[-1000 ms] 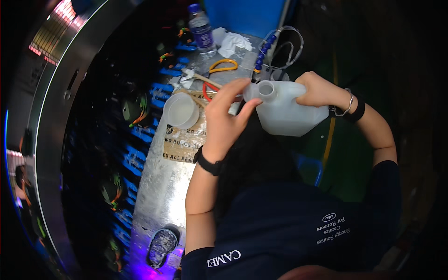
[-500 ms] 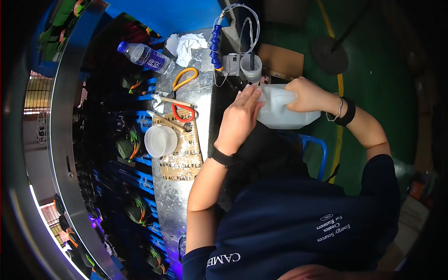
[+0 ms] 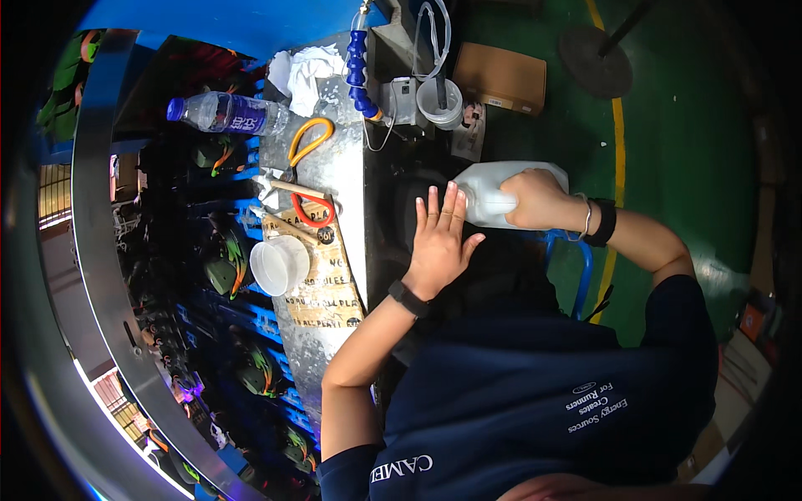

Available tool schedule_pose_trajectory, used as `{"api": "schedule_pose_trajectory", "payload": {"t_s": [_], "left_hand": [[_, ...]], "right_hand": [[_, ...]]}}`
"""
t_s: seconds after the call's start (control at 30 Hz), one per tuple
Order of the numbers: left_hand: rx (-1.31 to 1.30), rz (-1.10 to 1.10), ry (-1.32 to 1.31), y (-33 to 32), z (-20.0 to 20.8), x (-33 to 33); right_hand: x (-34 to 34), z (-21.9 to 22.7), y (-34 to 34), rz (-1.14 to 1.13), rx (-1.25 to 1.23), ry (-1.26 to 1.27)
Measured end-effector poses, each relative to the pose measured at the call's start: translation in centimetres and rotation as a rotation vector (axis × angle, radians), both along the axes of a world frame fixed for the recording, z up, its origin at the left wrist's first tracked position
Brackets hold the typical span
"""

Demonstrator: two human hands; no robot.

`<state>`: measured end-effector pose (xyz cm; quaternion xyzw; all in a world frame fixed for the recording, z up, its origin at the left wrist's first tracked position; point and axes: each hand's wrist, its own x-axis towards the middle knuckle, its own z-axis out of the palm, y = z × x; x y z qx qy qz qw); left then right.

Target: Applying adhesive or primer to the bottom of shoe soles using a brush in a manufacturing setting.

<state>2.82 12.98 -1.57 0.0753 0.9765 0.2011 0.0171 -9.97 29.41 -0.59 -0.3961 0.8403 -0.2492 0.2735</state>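
1. Steadying the translucent plastic jug (image 3: 486,178), right of the metal bench (image 3: 349,171), needs the right hand's (image 3: 539,200) firmly curled fingers.
2. Left hand (image 3: 439,250), fingers spread beside it, contact unclear, should brace gently.

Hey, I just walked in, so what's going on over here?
The person's right hand grips a translucent white jug by its handle, to the right of the metal worktop. The left hand is spread open by the jug's left end; whether it touches is hard to tell. A round plastic tub sits on the worktop, beside a brown printed sheet.
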Motion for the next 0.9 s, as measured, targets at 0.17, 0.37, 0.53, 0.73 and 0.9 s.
{"api": "schedule_pose_trajectory", "payload": {"t_s": [0.17,0.37,0.53,0.73,0.9], "left_hand": [[-0.059,-0.11,-0.128,0.0,-2.0,-3.6],[0.343,0.071,-0.062,-2.0,0.7,-6.1],[0.459,0.413,-0.276,-5.0,1.6,-0.5],[0.528,0.81,-0.425,-5.3,2.4,5.2],[0.542,0.889,-0.546,-5.2,2.2,3.3]], "right_hand": [[-1.1,-4.1,2.1,-0.106,0.022,-0.059],[-4.1,-11.6,6.3,-0.291,0.092,-0.139],[-7.4,-20.7,5.6,-0.5,0.151,-0.204],[-12.0,-31.6,4.3,-0.829,0.022,-0.353],[-16.0,-39.0,3.9,-1.059,0.035,-0.379]]}}
